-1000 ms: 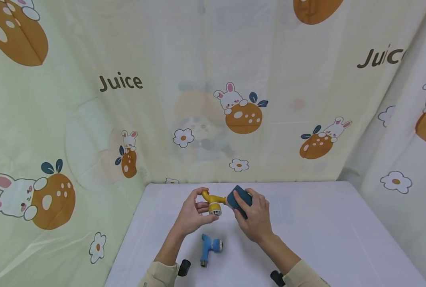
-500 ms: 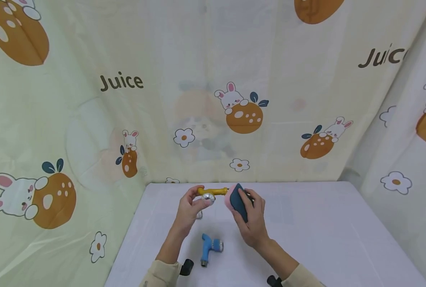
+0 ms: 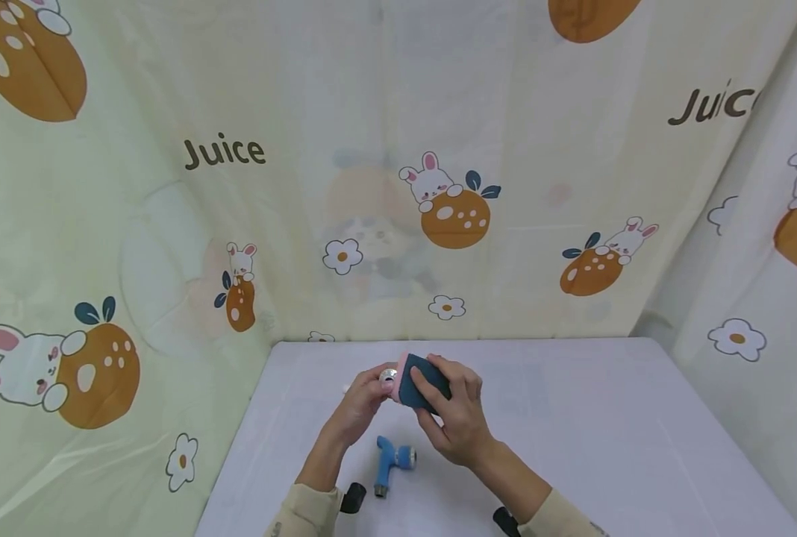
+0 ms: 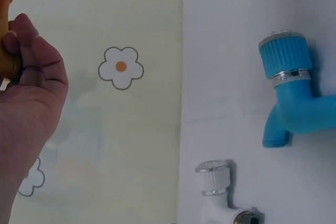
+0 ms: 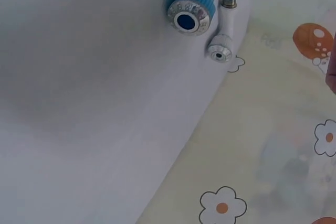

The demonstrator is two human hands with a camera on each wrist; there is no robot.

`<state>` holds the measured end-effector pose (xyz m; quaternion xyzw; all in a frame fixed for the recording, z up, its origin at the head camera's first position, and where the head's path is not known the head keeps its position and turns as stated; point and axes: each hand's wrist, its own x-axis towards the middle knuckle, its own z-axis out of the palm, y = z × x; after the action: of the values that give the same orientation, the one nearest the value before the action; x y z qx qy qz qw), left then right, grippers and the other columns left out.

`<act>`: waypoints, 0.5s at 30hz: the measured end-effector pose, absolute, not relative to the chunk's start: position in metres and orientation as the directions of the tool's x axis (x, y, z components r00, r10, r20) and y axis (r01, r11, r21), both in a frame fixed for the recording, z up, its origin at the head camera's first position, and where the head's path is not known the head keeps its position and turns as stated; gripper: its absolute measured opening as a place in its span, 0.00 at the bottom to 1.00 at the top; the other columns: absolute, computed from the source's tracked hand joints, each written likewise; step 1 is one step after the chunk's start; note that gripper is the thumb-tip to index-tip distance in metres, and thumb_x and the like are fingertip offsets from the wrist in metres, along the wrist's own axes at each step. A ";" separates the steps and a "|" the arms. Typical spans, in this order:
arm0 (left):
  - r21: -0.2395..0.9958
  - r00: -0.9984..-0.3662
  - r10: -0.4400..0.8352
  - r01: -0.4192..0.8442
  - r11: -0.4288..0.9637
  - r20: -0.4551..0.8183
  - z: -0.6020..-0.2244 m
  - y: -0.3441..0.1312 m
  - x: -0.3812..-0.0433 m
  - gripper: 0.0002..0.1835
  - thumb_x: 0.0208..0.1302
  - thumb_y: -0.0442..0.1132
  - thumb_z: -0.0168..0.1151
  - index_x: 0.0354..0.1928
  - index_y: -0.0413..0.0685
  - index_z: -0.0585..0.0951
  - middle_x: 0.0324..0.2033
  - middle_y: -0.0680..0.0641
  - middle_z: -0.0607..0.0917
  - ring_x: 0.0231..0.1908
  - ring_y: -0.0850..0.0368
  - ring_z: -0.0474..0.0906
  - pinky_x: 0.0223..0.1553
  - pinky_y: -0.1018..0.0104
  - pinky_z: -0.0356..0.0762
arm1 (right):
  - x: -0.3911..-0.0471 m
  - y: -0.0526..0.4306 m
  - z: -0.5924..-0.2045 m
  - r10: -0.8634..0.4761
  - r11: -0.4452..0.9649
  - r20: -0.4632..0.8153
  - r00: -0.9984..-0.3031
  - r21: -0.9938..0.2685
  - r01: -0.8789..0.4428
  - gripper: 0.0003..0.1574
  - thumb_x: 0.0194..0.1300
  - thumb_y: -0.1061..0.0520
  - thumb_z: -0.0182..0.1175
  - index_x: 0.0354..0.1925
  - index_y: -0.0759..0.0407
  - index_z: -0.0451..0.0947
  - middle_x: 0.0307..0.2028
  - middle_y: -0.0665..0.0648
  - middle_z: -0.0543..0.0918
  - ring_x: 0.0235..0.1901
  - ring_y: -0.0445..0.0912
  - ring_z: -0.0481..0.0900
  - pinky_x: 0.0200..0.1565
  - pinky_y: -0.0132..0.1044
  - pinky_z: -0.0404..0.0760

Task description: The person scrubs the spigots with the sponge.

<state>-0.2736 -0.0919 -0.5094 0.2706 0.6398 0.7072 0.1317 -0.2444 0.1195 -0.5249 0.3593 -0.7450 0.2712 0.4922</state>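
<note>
My left hand (image 3: 360, 406) holds a yellow tap (image 4: 6, 59) above the table, fingers curled round its body. In the head view only the tap's silver knob end (image 3: 388, 377) shows beside the thumb. My right hand (image 3: 459, 414) grips a sponge (image 3: 424, 383), dark teal on one face and pink on the other. The pink face lies against the tap's knob end, overlapping the rest of the tap in the head view. Just a fingertip edge of a hand (image 5: 332, 72) enters the right wrist view.
A blue tap (image 3: 386, 466) lies on the white table (image 3: 593, 447), nearer me than the hands. Farther back lies a white tap (image 4: 216, 182), mostly hidden behind my left hand in the head view. A printed curtain (image 3: 372, 186) hangs behind and at both sides.
The yellow tap has been turned so its silver knob end faces me. My right hand has brought the sponge leftward onto it. The blue tap stays put.
</note>
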 end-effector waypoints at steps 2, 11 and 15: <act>0.982 -0.818 0.544 0.140 -0.128 0.188 -0.508 -0.095 -0.274 0.21 0.69 0.45 0.53 0.59 0.52 0.84 0.50 0.57 0.87 0.56 0.57 0.75 0.64 0.55 0.65 | -0.246 0.122 -0.526 -0.289 0.596 0.923 -0.253 -0.033 -0.802 0.29 0.77 0.46 0.49 0.66 0.59 0.79 0.64 0.72 0.73 0.60 0.62 0.65 0.56 0.49 0.63; 0.976 -0.799 0.575 0.218 0.008 0.174 -0.506 -0.108 -0.278 0.28 0.65 0.37 0.66 0.67 0.41 0.77 0.52 0.47 0.80 0.47 0.54 0.78 0.50 0.67 0.81 | -0.250 0.128 -0.524 -0.325 0.515 0.918 -0.227 -0.030 -0.857 0.28 0.68 0.53 0.49 0.61 0.54 0.84 0.60 0.68 0.79 0.57 0.59 0.72 0.58 0.49 0.65; 0.976 -0.791 0.586 0.217 0.002 0.175 -0.506 -0.110 -0.278 0.29 0.64 0.36 0.68 0.68 0.40 0.77 0.54 0.45 0.80 0.49 0.54 0.78 0.51 0.69 0.81 | -0.252 0.127 -0.520 -0.335 0.517 0.917 -0.217 -0.014 -0.856 0.28 0.69 0.53 0.48 0.60 0.53 0.85 0.60 0.67 0.80 0.55 0.59 0.73 0.56 0.50 0.66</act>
<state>-0.2780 -0.1098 -0.5059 0.2895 0.6930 0.6445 0.1432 -0.2520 0.1270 -0.5202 0.4078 -0.7302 0.2745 0.4745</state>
